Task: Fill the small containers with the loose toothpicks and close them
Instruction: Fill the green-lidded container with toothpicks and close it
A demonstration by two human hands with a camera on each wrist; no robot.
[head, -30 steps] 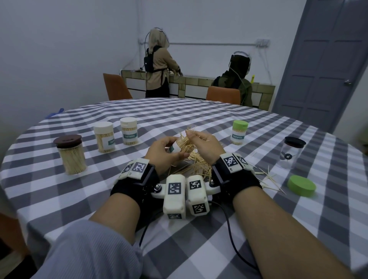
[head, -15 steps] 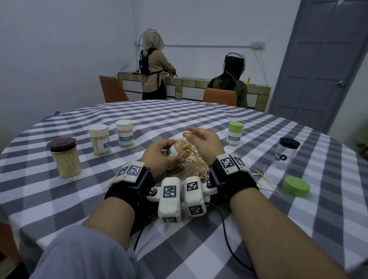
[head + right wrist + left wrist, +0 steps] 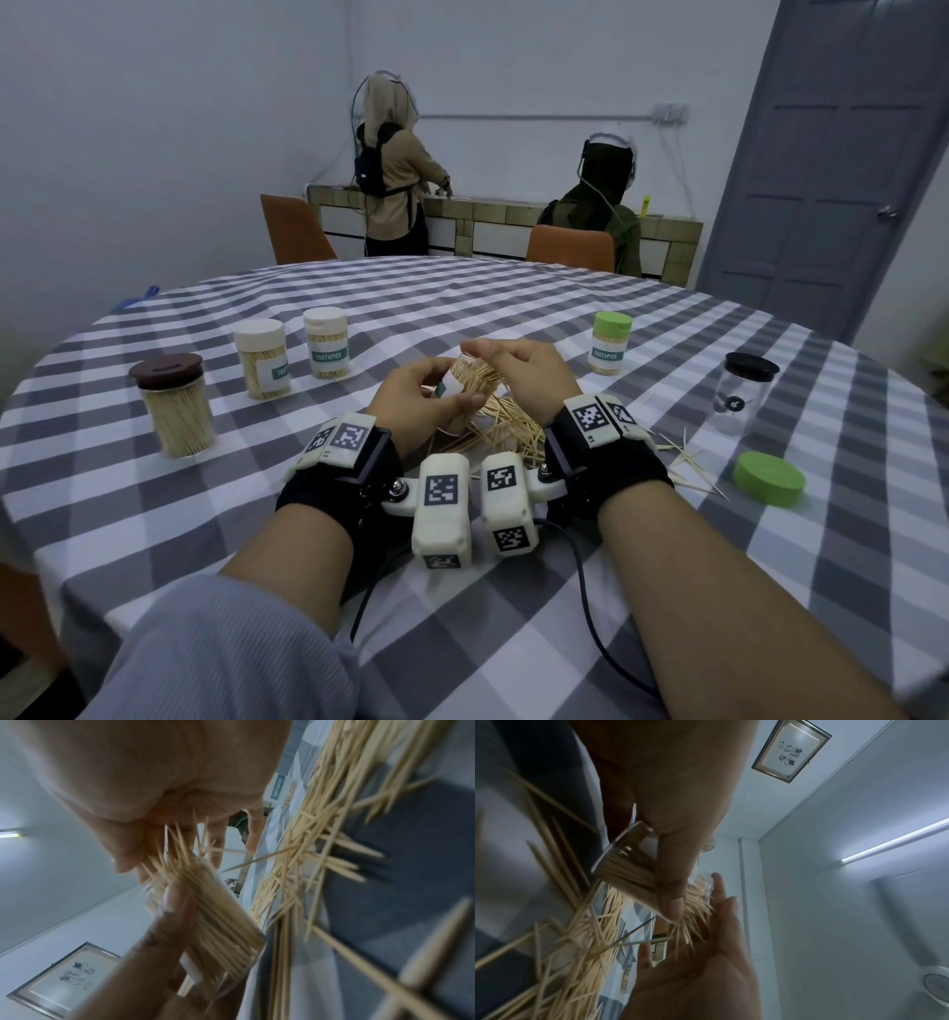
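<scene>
Gripping the light, slick container (image 3: 458,389) around its middle, left hand (image 3: 411,406) tilts it; right hand (image 3: 529,380) fingers straight, pressing stiff toothpicks (image 3: 205,902) inward

room: plain indoor data-collection/workroom, home-like | cues: round table (image 3: 513,642) w/ grey checked cloth; tiled counter (image 3: 513,216) along back wall; orange chairs (image 3: 292,231); grey door (image 3: 832,169); two other people (image 3: 395,169) in recording headgear; framed picture (image 3: 791,750); tube light (image 3: 895,843)
</scene>
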